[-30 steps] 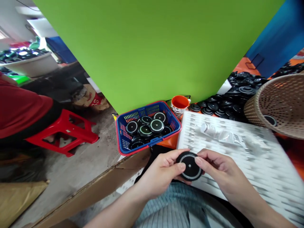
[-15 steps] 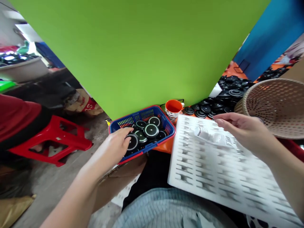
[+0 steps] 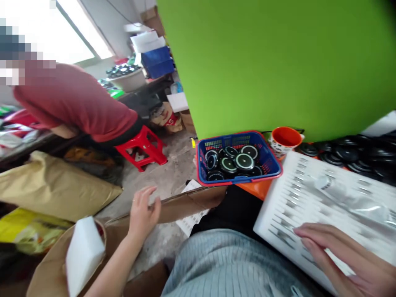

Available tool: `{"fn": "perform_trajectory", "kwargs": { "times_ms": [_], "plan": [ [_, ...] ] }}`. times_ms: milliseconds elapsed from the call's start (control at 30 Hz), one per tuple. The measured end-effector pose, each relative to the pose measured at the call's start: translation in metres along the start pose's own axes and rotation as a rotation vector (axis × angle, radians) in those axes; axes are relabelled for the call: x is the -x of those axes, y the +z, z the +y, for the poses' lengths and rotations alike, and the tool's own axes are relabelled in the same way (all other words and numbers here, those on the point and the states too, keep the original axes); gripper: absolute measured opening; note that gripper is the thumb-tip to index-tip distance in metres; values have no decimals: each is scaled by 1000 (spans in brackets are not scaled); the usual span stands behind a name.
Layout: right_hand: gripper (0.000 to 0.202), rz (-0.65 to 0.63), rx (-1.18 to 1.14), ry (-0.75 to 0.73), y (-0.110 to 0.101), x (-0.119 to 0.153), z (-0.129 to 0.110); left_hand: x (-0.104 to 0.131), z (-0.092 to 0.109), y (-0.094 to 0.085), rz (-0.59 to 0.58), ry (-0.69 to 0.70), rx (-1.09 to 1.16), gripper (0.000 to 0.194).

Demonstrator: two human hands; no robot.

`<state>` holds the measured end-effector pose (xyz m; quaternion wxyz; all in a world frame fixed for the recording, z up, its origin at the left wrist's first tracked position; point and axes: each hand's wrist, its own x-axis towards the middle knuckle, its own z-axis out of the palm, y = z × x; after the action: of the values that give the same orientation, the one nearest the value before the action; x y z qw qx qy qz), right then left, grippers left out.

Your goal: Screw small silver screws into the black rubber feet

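My left hand (image 3: pixel 144 212) hangs over the edge of a cardboard box (image 3: pixel 185 202), its fingers apart and nothing in them. My right hand (image 3: pixel 349 255) is low over a white foam tray (image 3: pixel 269 214), fingers stretched out and holding nothing; whether it touches the tray I cannot tell. Small shiny pieces sit in the tray's slots. Across its upper part lies a clear plastic bag (image 3: pixel 355 202). Left of the tray stands a blue basket with a red rim (image 3: pixel 198 169), holding several black round discs (image 3: pixel 244 161) with pale rings.
An orange-lined mug (image 3: pixel 286 138) stands behind the tray, and black discs (image 3: pixel 349 152) are piled to its right. A green panel (image 3: pixel 278 62) rises behind. At left are a person in red (image 3: pixel 77 99), a red stool (image 3: pixel 144 148), a tan sack (image 3: pixel 58 185) and a white foam block (image 3: pixel 85 251).
The view has swung left. My left hand has left the discs in the basket and moved to the box edge. My right hand is now lower on the tray, nearer my body.
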<state>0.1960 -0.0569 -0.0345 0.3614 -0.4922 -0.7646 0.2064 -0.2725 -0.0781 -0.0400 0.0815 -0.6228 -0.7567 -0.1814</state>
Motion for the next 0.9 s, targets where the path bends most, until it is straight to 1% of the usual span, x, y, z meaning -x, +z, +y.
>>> {"fn": "perform_trajectory", "kwargs": {
  "times_ms": [67, 100, 133, 200, 267, 333, 433, 500, 567, 667, 733, 833, 867, 900],
  "plan": [
    [18, -56, 6, -70, 9, 1, -3, 22, -21, -3, -351, 8, -118, 48],
    [18, -72, 12, -103, 13, 1, -5, 29, -27, -5, -492, 12, -156, 52],
    [19, -76, 18, -134, 16, 1, -8, 32, -31, -9, -594, 17, -173, 50],
    [20, -80, 31, -198, 21, 2, -14, 31, -34, -17, -713, 66, -161, 38],
    [22, -89, 41, -272, 25, 2, -19, 23, -36, -25, -765, 141, -133, 30],
    [22, -106, 64, -333, 29, 0, -24, 10, -39, -30, -763, 206, -119, 27],
    [28, -92, 182, -412, 42, -18, -31, -15, -46, -28, -696, 283, -112, 29],
    [38, -58, 351, -436, 54, -40, -35, -36, -51, -21, -658, 329, -107, 32],
    [46, -55, 529, -429, 67, -64, -37, -59, -53, -10, -632, 361, -100, 35],
    [43, -102, 655, -417, 78, -91, -39, -95, -53, 12, -595, 397, -88, 38],
    [38, -121, 664, -405, 77, -98, -40, -118, -50, 27, -565, 408, -83, 39],
    [36, -118, 591, -350, 60, -95, -39, -145, -42, 47, -505, 410, -73, 37],
    [36, -98, 531, -301, 52, -93, -38, -153, -39, 53, -481, 406, -65, 35],
    [36, -59, 445, -209, 44, -92, -36, -160, -34, 57, -458, 400, -55, 33]
  ]
}}
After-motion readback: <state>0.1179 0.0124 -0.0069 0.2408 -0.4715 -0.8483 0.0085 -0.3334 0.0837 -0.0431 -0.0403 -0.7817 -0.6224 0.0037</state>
